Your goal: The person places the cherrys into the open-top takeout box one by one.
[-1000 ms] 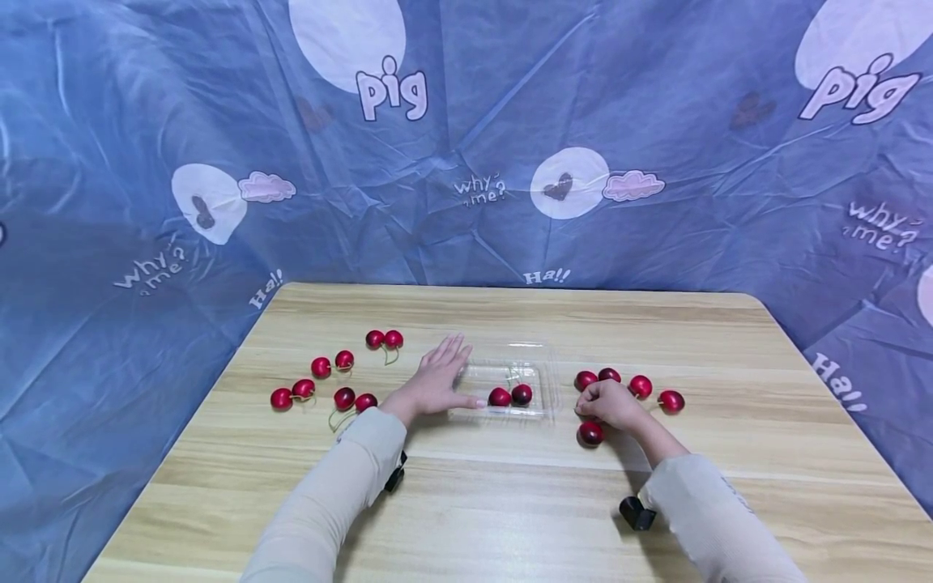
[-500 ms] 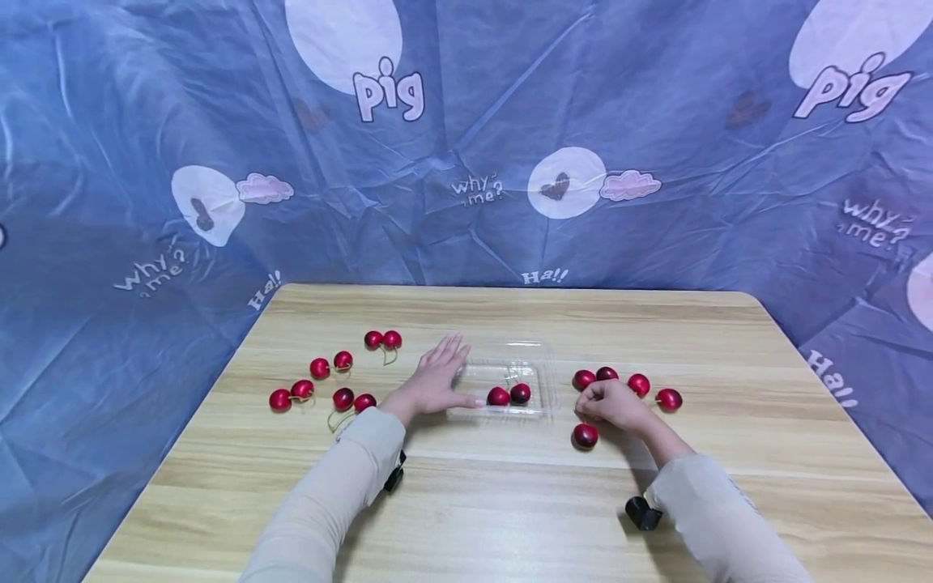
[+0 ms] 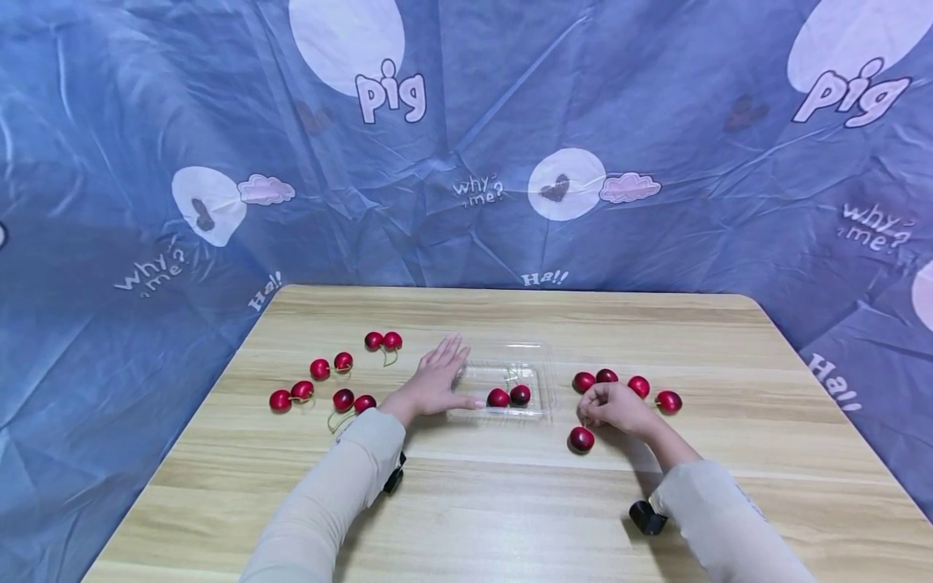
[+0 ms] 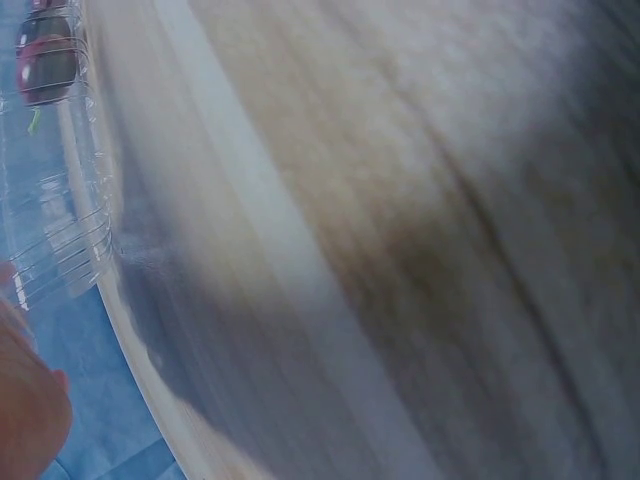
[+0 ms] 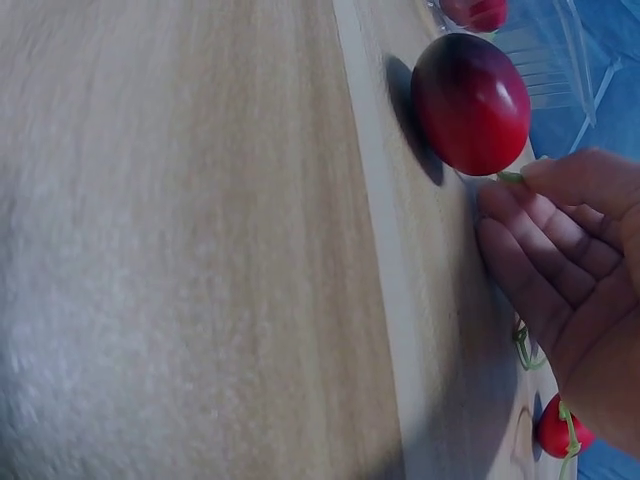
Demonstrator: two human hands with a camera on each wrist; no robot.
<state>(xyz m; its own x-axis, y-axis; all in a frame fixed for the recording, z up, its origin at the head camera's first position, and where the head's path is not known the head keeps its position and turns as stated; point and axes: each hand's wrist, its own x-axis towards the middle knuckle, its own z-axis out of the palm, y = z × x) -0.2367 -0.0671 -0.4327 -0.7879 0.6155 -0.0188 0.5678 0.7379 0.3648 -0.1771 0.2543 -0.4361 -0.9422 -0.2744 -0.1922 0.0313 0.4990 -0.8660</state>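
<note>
A clear plastic box (image 3: 541, 414) lies mid-table with two dark red cherries (image 3: 520, 395) inside. My left hand (image 3: 433, 385) rests at the box's left side, fingers spread and thumb along the near edge. In the left wrist view, only a bit of that hand (image 4: 30, 410) shows beside the box wall (image 4: 60, 240). To the right of the box, my right hand (image 3: 615, 407) pinches the short green stem (image 5: 511, 177) of a cherry (image 5: 470, 105) between thumb and finger. The fruit hangs at the near side of the fingertips, close over the wood.
Beyond my right hand lie several more cherries (image 3: 638, 386), the rightmost cherry (image 3: 668, 402) a little apart. Stemmed pairs of cherries (image 3: 353, 400) are scattered left of the box. A blue printed cloth (image 3: 466, 146) hangs behind the wooden table (image 3: 466, 502).
The cherry by my right hand has shifted slightly left and nearer, and its stem now shows below the fingertips. My left hand and the box have stayed in place.
</note>
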